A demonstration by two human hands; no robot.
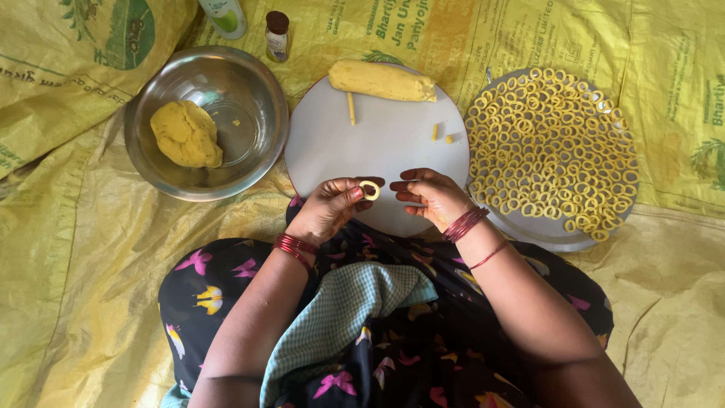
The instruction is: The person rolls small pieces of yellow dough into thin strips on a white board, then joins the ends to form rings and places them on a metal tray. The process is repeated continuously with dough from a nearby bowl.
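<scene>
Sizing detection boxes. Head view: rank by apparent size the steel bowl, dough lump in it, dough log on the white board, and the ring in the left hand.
1. steel bowl
2. dough log and dough lump: too close to rank; log longer, lump bulkier
3. dough ring, held by the left hand, by far the smallest

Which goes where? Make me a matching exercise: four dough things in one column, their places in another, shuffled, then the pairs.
Things:
1. dough lump
2. dough log
3. single dough ring
4. heap of dough rings

Places:
A. on the metal plate at right
B. in the steel bowl
C. in the left hand fingertips
D. at the far edge of the round white board

Pairs: 1-B, 2-D, 3-C, 4-A
</scene>
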